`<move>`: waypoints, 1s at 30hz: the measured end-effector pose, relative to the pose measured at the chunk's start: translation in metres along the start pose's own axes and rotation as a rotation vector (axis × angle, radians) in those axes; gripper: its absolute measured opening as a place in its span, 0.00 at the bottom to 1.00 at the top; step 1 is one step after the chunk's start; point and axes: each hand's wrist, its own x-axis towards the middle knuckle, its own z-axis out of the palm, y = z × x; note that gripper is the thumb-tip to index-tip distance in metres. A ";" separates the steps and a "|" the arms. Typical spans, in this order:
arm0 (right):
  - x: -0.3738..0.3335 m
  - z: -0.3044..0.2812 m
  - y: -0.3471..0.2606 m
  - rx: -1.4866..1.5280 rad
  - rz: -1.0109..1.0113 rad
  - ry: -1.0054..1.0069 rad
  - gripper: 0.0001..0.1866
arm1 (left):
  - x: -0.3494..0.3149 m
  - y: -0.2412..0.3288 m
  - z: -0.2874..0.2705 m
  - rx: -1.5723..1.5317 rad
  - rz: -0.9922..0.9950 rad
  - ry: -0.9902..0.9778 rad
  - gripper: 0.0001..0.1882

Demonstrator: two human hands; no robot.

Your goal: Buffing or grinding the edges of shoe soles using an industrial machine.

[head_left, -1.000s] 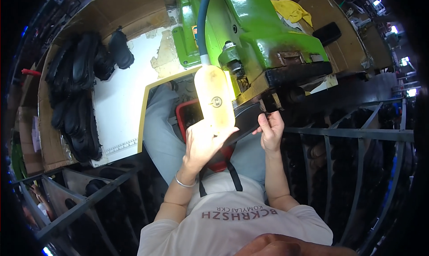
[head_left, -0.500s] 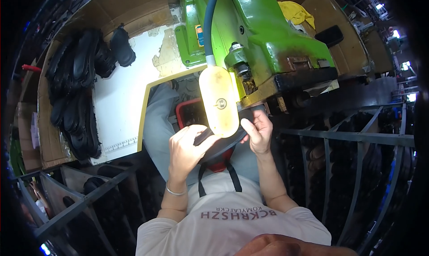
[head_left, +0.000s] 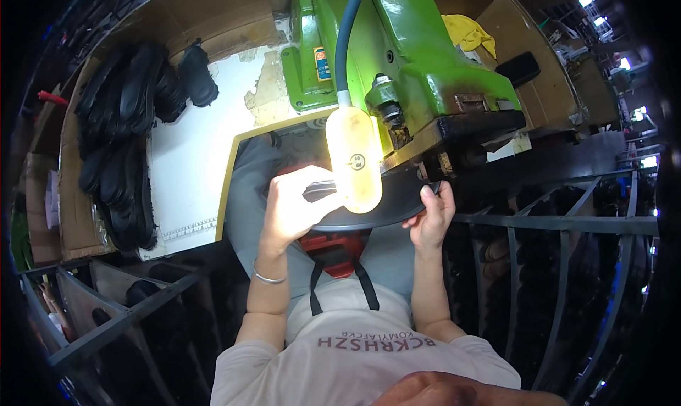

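A black shoe sole (head_left: 399, 202) spans the gap between my two hands, held level below the green machine (head_left: 454, 73). Its left end is pinched by my left hand (head_left: 294, 202), whose thumb and fingers close on the rim. At the other end my right hand (head_left: 431, 218) grips the sole with its thumb on top, just under the machine's head. A lit, oval yellow lamp (head_left: 355, 161) on a bendy blue-grey stem hangs over the sole and hides its middle.
Several black soles (head_left: 128, 101) lie heaped on the white tabletop (head_left: 188, 165) to the left, inside cut cardboard (head_left: 74, 214). A yellow cloth (head_left: 468, 34) lies at the back right. Metal racks holding dark footwear flank me, with a grey rail (head_left: 567, 224) on the right.
The sole has turned so more of its broad face and long edge shows. My right hand moved right, my left hand a little left and up.
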 end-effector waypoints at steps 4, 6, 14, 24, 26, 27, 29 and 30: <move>-0.012 0.017 0.000 0.052 0.081 -0.037 0.05 | -0.019 -0.003 -0.012 -0.028 -0.131 0.075 0.10; -0.013 0.020 0.006 0.063 0.111 -0.068 0.05 | -0.038 -0.017 -0.015 -0.017 -0.138 0.127 0.11; 0.003 0.029 0.017 -0.204 0.083 -0.256 0.09 | -0.095 -0.026 0.022 -0.248 -0.322 0.024 0.13; -0.002 -0.002 0.025 -0.235 -0.162 -0.250 0.11 | -0.025 -0.012 0.056 0.101 0.174 0.150 0.11; -0.003 -0.006 0.028 -0.244 -0.165 -0.241 0.12 | -0.022 -0.013 0.062 0.055 0.175 0.186 0.10; -0.003 -0.006 0.029 -0.233 -0.191 -0.199 0.12 | -0.021 -0.012 0.064 0.053 0.175 0.182 0.10; -0.001 -0.006 0.031 -0.221 -0.220 -0.157 0.12 | -0.018 -0.008 0.064 0.062 0.172 0.238 0.09; 0.001 -0.006 0.032 -0.188 -0.218 -0.129 0.12 | -0.016 -0.010 0.066 0.062 0.174 0.236 0.09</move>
